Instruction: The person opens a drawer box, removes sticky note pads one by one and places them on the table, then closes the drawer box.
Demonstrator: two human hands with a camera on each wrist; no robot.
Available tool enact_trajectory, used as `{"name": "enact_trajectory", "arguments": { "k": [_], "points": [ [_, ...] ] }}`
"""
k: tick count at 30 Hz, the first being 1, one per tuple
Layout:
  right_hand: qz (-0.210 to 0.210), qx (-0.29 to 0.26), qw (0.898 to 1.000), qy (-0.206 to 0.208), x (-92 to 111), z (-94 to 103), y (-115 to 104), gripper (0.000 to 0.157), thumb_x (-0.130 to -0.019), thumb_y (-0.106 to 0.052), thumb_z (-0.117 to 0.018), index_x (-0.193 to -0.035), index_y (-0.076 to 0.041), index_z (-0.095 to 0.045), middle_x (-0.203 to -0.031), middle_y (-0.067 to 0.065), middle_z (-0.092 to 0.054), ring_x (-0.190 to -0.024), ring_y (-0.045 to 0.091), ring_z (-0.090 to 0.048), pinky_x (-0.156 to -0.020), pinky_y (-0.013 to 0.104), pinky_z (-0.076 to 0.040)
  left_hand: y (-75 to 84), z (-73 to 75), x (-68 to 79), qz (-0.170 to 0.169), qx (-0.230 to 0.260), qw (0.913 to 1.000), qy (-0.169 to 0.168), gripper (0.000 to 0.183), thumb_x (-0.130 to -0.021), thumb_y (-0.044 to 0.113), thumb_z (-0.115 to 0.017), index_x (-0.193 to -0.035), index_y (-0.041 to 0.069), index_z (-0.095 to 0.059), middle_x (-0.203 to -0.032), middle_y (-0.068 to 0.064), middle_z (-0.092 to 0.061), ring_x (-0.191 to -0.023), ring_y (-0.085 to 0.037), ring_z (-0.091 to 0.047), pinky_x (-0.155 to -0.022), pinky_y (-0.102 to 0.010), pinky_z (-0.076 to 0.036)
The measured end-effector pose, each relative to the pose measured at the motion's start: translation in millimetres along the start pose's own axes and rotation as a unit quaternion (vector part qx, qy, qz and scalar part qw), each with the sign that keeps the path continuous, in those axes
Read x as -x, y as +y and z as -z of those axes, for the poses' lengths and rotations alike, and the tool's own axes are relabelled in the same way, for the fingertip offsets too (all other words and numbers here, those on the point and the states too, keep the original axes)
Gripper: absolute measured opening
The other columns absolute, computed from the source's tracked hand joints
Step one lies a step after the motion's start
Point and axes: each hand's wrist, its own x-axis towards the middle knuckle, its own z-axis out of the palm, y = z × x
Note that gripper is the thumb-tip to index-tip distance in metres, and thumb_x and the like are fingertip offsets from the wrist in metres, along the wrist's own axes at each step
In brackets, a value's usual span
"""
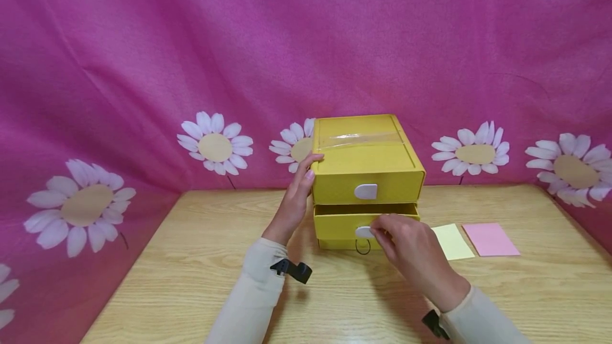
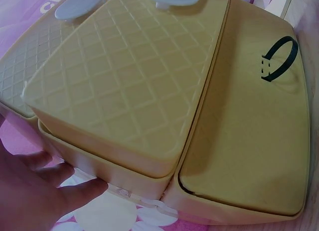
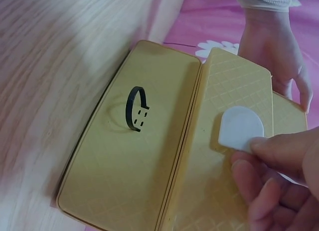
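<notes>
A yellow drawer box (image 1: 359,147) stands on the table with clear tape across its top. Its middle drawer (image 1: 334,226) is pulled partly out, while the top drawer (image 1: 330,189) and the bottom drawer (image 3: 107,171) sit in. My right hand (image 1: 415,248) pinches the white drawer handle (image 3: 240,129) of the middle drawer between thumb and fingers. Against the box's left side rests my left hand (image 1: 294,203), fingers extended, with fingertips at the top edge. On the bottom drawer's front is a black loop (image 2: 286,57). Another white tab (image 1: 365,191) is fixed to the top drawer.
To the right of the box lie a pale yellow paper square (image 1: 453,242) and a pink paper square (image 1: 491,239), flat on the wooden table (image 1: 191,275). Behind, a magenta cloth (image 1: 239,57) with white daisies hangs along the table's back and sides.
</notes>
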Motion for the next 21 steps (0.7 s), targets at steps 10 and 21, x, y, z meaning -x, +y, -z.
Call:
{"name": "enact_trajectory", "arguments": {
  "k": [10,21],
  "points": [
    [-0.024,-0.003,1.000,-0.018,-5.1,-1.8,3.0,0.014,-0.076,-0.002,-0.078,-0.079,-0.012,-0.069,-0.071,-0.005,-0.065,-0.056,0.004,-0.049,-0.049,0.024,-0.044,-0.2,-0.6,0.5,-0.005,0.001,1.0000,0.002,0.044,-0.104,0.023,-0.027,-0.146,0.010,-0.031,-0.161,-0.009,-0.008,-0.146,-0.019,-0.009,-0.111,-0.059,-0.017],
    [-0.054,-0.009,0.998,-0.035,-8.5,-4.3,4.8,0.011,-0.079,-0.004,-0.077,-0.080,-0.011,-0.070,-0.069,-0.004,-0.063,-0.053,0.004,-0.046,-0.048,0.023,-0.040,-0.6,0.5,0.5,-0.005,-0.005,1.0000,-0.003,0.044,-0.104,0.024,-0.026,-0.146,0.010,-0.030,-0.161,-0.008,-0.008,-0.146,-0.020,-0.008,-0.110,-0.062,-0.017]
  ]
}}
